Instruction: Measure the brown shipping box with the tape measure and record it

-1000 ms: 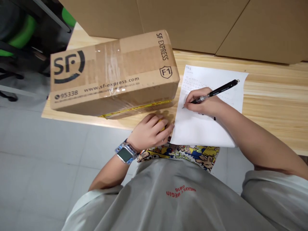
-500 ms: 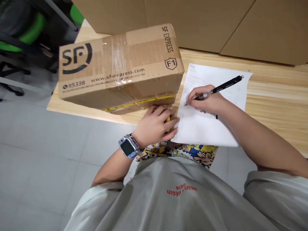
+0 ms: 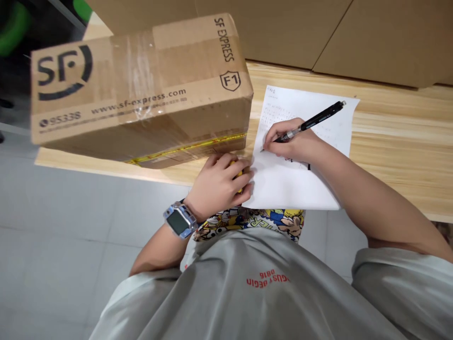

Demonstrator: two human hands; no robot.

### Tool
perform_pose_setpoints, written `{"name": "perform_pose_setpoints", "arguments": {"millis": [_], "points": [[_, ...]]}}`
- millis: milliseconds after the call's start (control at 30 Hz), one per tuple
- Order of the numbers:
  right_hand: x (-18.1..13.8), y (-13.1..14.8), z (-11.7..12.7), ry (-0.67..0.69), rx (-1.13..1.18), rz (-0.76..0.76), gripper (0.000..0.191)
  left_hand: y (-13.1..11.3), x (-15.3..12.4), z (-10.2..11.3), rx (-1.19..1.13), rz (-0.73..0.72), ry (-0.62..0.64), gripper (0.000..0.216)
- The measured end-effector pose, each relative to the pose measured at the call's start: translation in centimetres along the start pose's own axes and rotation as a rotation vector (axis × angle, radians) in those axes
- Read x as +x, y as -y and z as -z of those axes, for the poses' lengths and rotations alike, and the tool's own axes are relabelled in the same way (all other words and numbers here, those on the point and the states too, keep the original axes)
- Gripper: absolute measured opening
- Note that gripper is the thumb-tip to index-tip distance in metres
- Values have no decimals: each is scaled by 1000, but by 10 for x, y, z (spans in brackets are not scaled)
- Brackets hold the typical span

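Observation:
My right hand (image 3: 292,139) grips a black click pen (image 3: 322,116) in a writing hold, its tip at the left part of a white sheet of paper (image 3: 293,186). Faint lines of handwriting fill the paper's upper part, and small bold black marks show beside the hand. Beside the paper's lower left edge, my left hand (image 3: 221,184) curls over a small yellow object (image 3: 240,175), mostly hidden by the fingers. A cardboard box (image 3: 141,85) printed "SF EXPRESS" stands just beyond my left hand. Along its near side runs a yellow strip (image 3: 187,148).
Large brown cardboard (image 3: 283,33) stands along the back of the wooden table (image 3: 396,141). The table's front edge lies close to my body. Grey tiled floor (image 3: 71,212) shows at the left, with a green and dark chair part (image 3: 14,30) at the far left.
The whole scene has shifted left and slightly up in view, as the camera turned. Both hands keep their holds, with the pen tip still at the paper's left part.

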State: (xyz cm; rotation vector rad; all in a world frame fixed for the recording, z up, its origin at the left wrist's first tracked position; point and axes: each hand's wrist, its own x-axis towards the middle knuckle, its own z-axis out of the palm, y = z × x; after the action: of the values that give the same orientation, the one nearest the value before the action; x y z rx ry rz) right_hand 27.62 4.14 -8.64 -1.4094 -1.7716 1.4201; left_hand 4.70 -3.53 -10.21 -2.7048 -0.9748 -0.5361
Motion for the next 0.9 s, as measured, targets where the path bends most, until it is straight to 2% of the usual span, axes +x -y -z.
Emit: {"name": "perform_pose_setpoints", "arguments": {"millis": [200, 400, 600, 900], "points": [[2, -5, -2, 31, -20, 108, 10, -2, 1, 1, -2, 13, -5, 17], [4, -8, -1, 65, -26, 99, 11, -3, 4, 2, 10, 21, -15, 16], [3, -8, -1, 54, -47, 107, 11, 3, 5, -4, -27, -48, -79, 16], [-7, -5, -9, -71, -219, 163, 10, 5, 0, -12, -78, -45, -132, 18]]}}
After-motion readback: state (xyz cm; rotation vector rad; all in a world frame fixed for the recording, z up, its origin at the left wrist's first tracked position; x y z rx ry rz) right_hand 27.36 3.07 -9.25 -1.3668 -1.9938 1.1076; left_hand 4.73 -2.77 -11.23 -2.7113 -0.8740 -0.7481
